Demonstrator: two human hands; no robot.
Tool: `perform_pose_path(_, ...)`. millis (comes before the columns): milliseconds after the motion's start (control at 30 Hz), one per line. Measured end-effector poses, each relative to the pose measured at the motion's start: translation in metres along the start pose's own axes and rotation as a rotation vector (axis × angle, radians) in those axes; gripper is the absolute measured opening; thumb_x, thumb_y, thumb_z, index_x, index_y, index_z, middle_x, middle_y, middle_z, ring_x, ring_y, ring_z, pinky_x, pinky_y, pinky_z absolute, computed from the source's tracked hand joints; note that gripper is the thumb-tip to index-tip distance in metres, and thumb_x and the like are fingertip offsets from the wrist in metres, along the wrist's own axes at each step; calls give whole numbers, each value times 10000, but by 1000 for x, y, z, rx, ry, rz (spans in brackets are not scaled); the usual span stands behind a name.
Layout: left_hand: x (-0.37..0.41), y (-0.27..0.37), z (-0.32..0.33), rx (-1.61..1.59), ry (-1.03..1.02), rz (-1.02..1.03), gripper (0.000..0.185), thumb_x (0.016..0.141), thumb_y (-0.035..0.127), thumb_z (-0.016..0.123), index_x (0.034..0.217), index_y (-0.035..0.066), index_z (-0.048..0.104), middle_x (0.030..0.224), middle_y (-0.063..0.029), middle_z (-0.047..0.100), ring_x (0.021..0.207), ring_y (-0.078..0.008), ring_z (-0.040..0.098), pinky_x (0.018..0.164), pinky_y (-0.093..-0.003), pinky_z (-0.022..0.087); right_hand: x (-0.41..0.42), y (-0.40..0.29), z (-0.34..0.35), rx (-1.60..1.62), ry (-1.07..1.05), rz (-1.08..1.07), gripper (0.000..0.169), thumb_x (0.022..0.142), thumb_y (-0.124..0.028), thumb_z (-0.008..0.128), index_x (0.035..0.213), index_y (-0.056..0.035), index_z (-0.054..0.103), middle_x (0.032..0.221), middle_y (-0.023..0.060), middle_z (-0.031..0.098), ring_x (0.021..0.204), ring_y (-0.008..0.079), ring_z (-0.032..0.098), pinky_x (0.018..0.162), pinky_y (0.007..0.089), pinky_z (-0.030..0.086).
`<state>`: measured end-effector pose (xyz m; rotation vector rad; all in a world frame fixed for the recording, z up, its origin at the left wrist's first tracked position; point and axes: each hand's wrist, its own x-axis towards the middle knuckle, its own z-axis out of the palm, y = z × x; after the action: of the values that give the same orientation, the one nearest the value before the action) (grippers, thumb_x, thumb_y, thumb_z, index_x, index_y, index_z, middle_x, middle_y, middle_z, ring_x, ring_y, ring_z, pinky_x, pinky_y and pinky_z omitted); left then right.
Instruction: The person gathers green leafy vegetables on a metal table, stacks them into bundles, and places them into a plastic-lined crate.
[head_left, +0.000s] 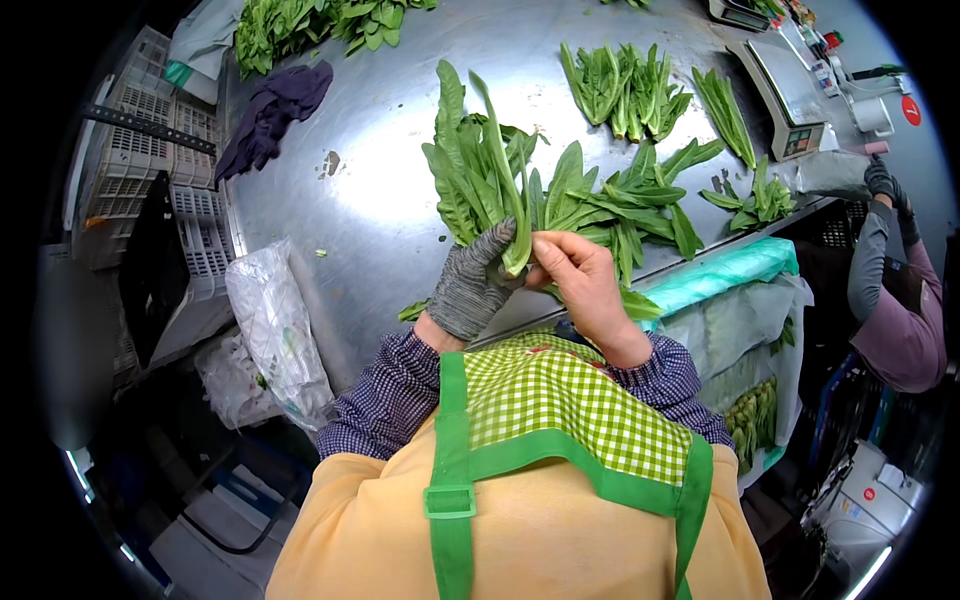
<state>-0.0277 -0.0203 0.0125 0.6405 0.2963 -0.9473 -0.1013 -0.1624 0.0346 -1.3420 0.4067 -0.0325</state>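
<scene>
My left hand (474, 281), in a grey knit glove, is closed around the stem end of a leafy green stalk (495, 172) with long narrow leaves. My bare right hand (581, 281) has thumb and forefinger pinched at the base of that stalk, close to the left fingers; whether a leaf is between them is partly hidden. Loose leafy greens (630, 199) lie on the metal table just beyond and right of my hands. Farther back are bundled greens (626, 90) with their cut ends towards me, and one more bundle (724, 112) lies to their right.
A steel table (375, 150) holds a dark purple cloth (277, 112), a heap of greens (300, 30) and a weighing scale (784, 90). Plastic crates (142, 142) stand left. A plastic-lined container of greens (750, 360) is at my right. A co-worker (900, 300) with gloved hands works at far right.
</scene>
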Motion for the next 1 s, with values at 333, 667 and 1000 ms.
perform_pose_path(333,15,-11,2,-14,-6,82,235,905,209,654,1077,55,608,908,-28,628,745,-117,596,630,-251,507,-1,1,-8,-35,111,-4,190,947,-210,602,946,-20,593,802,20,617,684,76,581,601,214,463)
perform_pose_path(667,21,1,4,121,89,369,140,879,93,660,994,90,582,782,11,567,608,-82,520,542,-244,418,2,36,-59,480,344,172,171,959,-222,573,955,-52,557,867,40,613,723,132,595,647,277,476)
perform_pose_path(1000,30,-27,-6,-312,-68,-126,188,912,168,631,1053,50,591,827,-43,617,600,-98,509,500,-235,414,1,11,-27,165,175,-68,131,953,-148,572,967,-18,556,914,80,648,771,149,598,721,279,489)
